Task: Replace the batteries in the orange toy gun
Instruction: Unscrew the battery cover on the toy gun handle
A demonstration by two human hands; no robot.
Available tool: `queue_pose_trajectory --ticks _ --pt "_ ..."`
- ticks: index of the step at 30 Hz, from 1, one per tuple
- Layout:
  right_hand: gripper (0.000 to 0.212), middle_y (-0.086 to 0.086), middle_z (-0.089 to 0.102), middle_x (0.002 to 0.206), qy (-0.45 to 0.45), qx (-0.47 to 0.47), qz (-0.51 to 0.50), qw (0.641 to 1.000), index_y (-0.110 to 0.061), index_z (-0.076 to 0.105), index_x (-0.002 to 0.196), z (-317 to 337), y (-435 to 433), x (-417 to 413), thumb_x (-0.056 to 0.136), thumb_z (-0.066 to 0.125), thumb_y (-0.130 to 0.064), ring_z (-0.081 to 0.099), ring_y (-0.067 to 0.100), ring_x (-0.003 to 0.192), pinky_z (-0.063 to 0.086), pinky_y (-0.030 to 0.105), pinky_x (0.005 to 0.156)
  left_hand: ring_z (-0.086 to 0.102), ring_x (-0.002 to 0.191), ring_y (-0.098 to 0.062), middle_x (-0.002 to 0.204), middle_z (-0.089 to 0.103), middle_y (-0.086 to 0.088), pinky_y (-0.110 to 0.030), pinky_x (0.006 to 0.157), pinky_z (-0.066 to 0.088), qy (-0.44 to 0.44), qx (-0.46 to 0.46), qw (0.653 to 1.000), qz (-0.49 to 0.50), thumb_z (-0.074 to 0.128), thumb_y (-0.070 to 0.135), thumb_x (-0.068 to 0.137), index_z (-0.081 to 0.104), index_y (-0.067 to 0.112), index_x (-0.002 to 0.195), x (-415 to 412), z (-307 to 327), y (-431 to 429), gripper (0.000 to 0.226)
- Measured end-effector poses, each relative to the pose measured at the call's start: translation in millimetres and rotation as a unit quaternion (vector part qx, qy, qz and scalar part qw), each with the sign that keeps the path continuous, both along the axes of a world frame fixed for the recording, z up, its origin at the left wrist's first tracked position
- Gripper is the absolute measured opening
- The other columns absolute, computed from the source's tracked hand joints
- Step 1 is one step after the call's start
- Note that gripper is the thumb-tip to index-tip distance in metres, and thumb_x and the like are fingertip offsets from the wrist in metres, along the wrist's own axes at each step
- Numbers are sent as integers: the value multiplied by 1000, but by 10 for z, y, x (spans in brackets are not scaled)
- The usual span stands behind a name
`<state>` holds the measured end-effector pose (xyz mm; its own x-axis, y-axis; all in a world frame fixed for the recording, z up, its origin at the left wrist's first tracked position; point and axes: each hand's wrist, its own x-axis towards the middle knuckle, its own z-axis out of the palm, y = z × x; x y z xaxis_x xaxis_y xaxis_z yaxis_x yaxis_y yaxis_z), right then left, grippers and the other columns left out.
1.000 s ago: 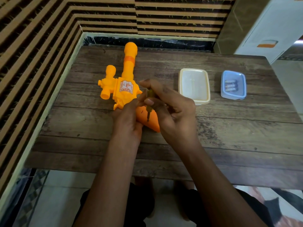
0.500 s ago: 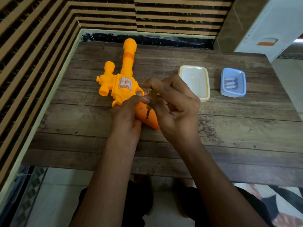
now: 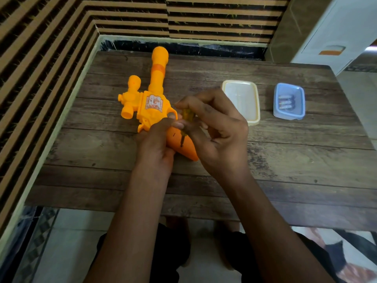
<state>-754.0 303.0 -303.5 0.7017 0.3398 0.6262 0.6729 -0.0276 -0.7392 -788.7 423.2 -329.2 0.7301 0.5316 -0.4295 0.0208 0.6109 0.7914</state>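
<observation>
The orange toy gun (image 3: 152,103) lies flat on the wooden table (image 3: 285,160), barrel pointing away from me, its darker orange grip toward me. My left hand (image 3: 157,144) clasps the grip from the left side. My right hand (image 3: 216,129) pinches a small screwdriver (image 3: 186,124) with a yellow handle, its dark tip standing on the grip's face. A blue tub (image 3: 289,101) at the right holds several batteries (image 3: 285,102). Any screw under the tip is too small to see.
A clear tub with a cream rim (image 3: 241,101) stands just beyond my right hand. A striped wall runs along the table's left and far sides. A white cabinet (image 3: 336,31) stands at the far right. My knees show below the near edge.
My right fingers have shifted around the screwdriver handle while its tip stays on the grip. My left hand keeps its hold on the gun.
</observation>
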Motion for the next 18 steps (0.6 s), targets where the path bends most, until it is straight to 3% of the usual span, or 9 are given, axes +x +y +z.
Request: queue_pose_trajectory --ticks 2,6,9,13,15,18 --pt "25 11 68 95 -4 0 4 1000 -1 78 109 -7 -2 -7 88 76 12 65 15 87 52 29 75 76 100 -24 113 77 -14 -45 84 63 4 -13 1000 7 76 10 68 69 7 122 23 -26 17 55" --pt "35 3 74 105 26 -9 53 998 0 76 116 4 -47 23 89 66 20 72 14 96 59 40 84 72 117 -33 127 73 -18 -50 90 61 34 -11 999 16 68 3 87 65 7 136 80 -80 67 49" --pt "30 0 72 102 44 -16 74 996 0 76 113 13 -82 32 90 68 18 69 9 92 55 32 83 72 116 -34 127 72 -19 -49 89 61 35 -3 999 11 66 4 89 65 8 135 76 -97 76 46" --pt "13 6 67 94 -4 -16 35 999 -1 78 100 16 -43 2 88 81 3 59 3 84 46 23 76 75 95 -23 104 74 -11 -34 79 64 36 5 999 -12 56 2 97 67 6 113 25 -54 47 20" --pt "15 5 66 93 -17 -12 11 1000 -2 79 101 -5 -24 6 87 81 3 57 0 84 44 20 77 76 98 -21 111 76 -11 -39 84 64 28 20 999 -5 60 4 92 69 7 118 15 -29 25 27" --pt "18 3 71 97 -11 -14 12 1000 -2 78 106 -12 -28 14 89 77 7 61 -2 90 45 17 81 76 89 -18 102 76 -7 -34 72 65 22 21 999 -11 65 14 82 66 8 119 11 -25 36 38"
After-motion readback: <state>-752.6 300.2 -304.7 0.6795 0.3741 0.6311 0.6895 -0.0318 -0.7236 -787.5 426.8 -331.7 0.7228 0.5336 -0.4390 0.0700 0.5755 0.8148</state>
